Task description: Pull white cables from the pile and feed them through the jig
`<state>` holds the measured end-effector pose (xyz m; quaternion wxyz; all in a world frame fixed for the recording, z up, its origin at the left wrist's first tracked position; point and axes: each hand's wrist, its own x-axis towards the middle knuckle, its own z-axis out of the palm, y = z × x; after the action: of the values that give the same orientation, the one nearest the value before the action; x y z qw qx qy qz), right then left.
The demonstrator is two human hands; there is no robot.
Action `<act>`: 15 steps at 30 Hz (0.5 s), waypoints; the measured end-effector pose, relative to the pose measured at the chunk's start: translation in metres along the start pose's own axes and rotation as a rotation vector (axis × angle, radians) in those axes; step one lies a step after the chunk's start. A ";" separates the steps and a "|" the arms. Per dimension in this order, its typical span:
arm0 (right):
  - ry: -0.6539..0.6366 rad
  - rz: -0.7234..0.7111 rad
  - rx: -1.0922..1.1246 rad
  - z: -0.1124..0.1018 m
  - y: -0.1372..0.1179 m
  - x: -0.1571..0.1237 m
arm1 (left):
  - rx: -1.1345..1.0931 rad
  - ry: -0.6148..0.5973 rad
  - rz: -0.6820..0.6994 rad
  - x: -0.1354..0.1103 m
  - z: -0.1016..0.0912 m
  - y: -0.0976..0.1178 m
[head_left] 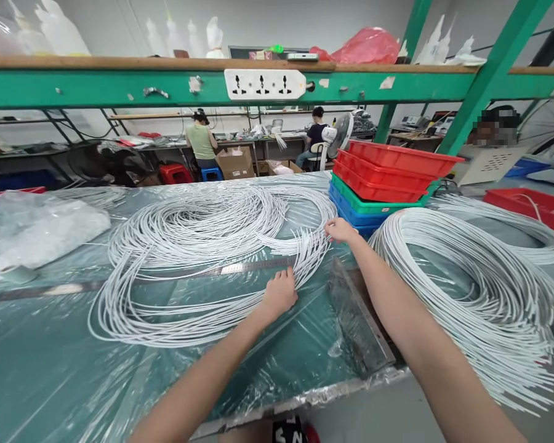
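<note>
A loose coil of white cables [166,332] lies on the plastic-covered table in front of me. My left hand [281,292] is closed round the near strands of this coil, at its right side. Farther out, my right hand [340,229] pinches at the outer right edge of the coil, its fingertips partly hidden. Between the hands, many cut cable ends [311,237] fan upward. A larger heap of coiled white cables [198,221] lies behind, and a long steel ruler [244,267] runs partly beneath the cables.
Stacked red, green and blue trays [388,172] stand beyond my right hand. A metal angle piece [360,320] sits at the table's front edge. Another thick cable coil [443,271] is at right, a plastic bag [41,231] at left. A green shelf beam [120,89] crosses above; two people sit behind.
</note>
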<state>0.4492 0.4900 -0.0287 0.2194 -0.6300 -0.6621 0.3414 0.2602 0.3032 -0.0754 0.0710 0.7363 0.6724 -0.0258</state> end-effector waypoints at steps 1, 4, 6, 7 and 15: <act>-0.002 -0.005 -0.017 0.000 0.000 0.000 | 0.013 -0.013 -0.003 0.003 -0.002 0.002; -0.005 -0.019 -0.060 0.000 -0.001 -0.002 | 0.023 -0.067 -0.021 0.018 -0.009 0.005; -0.013 -0.030 -0.080 -0.001 -0.002 -0.005 | 0.021 -0.111 -0.038 0.031 -0.014 0.007; -0.017 -0.034 -0.086 -0.001 -0.002 -0.007 | 0.017 -0.130 -0.046 0.037 -0.016 0.007; -0.042 -0.025 -0.088 0.000 -0.003 -0.009 | -0.054 -0.152 -0.059 0.050 -0.015 0.009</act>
<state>0.4486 0.4810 -0.0254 0.1817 -0.6234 -0.6887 0.3225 0.2727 0.3534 -0.0669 0.1409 0.7098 0.6870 -0.0655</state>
